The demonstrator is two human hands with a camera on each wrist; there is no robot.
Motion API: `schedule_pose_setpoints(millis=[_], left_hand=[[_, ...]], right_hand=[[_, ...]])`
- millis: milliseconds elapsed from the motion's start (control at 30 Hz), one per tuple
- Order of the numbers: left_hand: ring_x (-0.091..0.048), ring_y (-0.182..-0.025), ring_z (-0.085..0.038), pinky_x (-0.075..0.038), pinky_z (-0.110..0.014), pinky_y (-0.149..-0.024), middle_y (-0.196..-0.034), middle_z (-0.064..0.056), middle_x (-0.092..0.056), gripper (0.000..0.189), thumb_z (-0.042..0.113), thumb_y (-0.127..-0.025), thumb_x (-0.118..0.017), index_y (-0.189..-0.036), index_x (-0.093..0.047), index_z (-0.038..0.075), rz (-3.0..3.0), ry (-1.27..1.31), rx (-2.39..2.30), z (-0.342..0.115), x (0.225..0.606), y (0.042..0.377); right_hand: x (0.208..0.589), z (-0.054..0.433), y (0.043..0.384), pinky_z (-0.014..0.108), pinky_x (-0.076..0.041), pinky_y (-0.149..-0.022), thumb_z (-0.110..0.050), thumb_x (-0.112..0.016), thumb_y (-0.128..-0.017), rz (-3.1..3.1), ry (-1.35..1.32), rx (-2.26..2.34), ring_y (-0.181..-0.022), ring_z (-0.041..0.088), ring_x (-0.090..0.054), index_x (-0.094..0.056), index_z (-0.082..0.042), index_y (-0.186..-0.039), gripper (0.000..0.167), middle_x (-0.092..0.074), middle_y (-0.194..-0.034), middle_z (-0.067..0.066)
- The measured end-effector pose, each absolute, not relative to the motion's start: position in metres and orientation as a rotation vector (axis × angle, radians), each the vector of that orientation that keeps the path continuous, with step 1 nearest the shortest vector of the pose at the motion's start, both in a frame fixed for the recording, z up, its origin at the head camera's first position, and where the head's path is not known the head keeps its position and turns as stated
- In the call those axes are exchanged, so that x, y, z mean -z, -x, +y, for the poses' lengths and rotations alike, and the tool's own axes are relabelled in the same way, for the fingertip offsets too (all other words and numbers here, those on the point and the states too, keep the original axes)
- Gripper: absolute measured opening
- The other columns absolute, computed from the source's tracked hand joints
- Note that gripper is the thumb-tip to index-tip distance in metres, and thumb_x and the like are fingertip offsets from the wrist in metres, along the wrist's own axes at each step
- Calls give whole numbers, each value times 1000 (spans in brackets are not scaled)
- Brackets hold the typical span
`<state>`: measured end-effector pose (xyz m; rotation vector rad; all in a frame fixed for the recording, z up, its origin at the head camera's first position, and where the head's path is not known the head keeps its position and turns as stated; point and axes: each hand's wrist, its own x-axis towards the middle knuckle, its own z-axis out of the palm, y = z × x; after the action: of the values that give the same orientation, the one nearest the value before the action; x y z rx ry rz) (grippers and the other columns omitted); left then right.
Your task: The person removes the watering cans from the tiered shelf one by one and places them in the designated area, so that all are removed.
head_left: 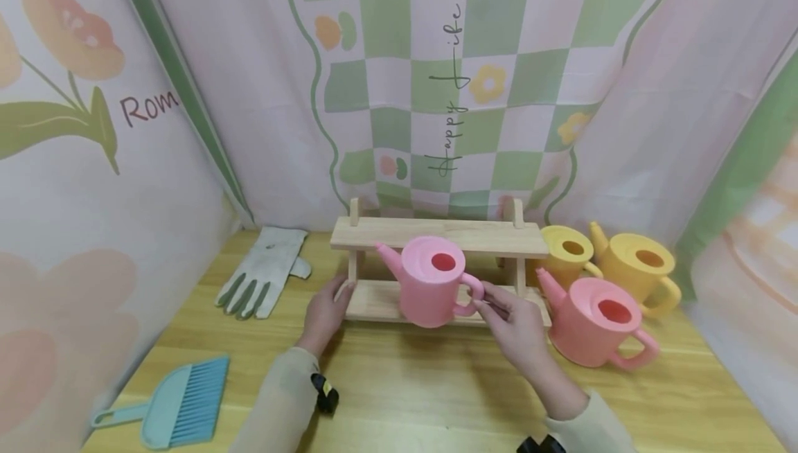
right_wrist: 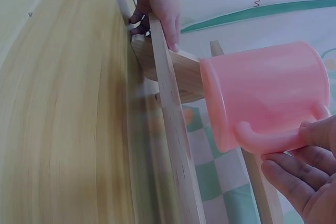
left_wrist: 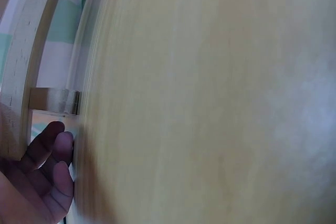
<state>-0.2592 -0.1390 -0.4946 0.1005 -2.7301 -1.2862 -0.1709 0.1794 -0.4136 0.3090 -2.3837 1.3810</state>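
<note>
A pink watering can (head_left: 430, 290) stands out in front of a two-tier wooden shelf (head_left: 436, 237), its spout to the left. My right hand (head_left: 514, 325) pinches its handle between thumb and fingers. In the right wrist view, the can's base is close above the lower board; whether they touch I cannot tell. At the shelf's left end, my left hand (head_left: 327, 313) grips the lower board, thumb on top and fingers (left_wrist: 63, 148) curled below.
Right of the shelf stand a coral-pink watering can (head_left: 589, 328) and two yellow ones, one nearer the shelf (head_left: 564, 259) and one farther right (head_left: 636, 273). A white glove (head_left: 268, 266) lies left. A blue hand brush with dustpan (head_left: 181, 404) is at the front left.
</note>
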Motion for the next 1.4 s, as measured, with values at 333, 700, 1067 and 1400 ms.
schedule_pose_setpoints(millis=[333,700,1067,1400], left_hand=[[-49,-128,-36,-38,-54,-106,-141,-12,-54,53,50,-100,-47,-141,-53,17,-2746,-126,1310,-139,497,259],[-49,-128,-36,-38,-54,-106,-141,-12,-54,54,50,-100,-47,-141,-53,15,-2738,-115,1317,-139,497,259],[-49,-128,-36,-38,-54,-106,-141,-12,-53,54,50,-100,-47,-141,-52,16,-2729,-95,1329,-139,497,258],[-51,-126,-36,-39,-55,-105,-139,-12,-56,52,50,-100,-47,-140,-54,17,-2734,-95,1314,-140,497,259]], right_hand=[[409,197,164,13,-53,-77,-1,-68,-90,-2365,-309,-1338,-98,24,-69,-66,5,-119,30,-71,-109,18],[407,217,160,11,-51,-76,-4,-67,-91,-2381,-282,-1304,-98,-2,-63,-65,5,-120,30,-70,-111,19],[396,232,154,9,-50,-74,5,-70,-86,-2288,-310,-1280,-99,-16,-54,-65,9,-119,33,-64,-118,24],[389,250,148,11,-52,-72,8,-70,-85,-2249,-279,-1261,-92,-13,-61,-64,12,-118,34,-68,-107,25]])
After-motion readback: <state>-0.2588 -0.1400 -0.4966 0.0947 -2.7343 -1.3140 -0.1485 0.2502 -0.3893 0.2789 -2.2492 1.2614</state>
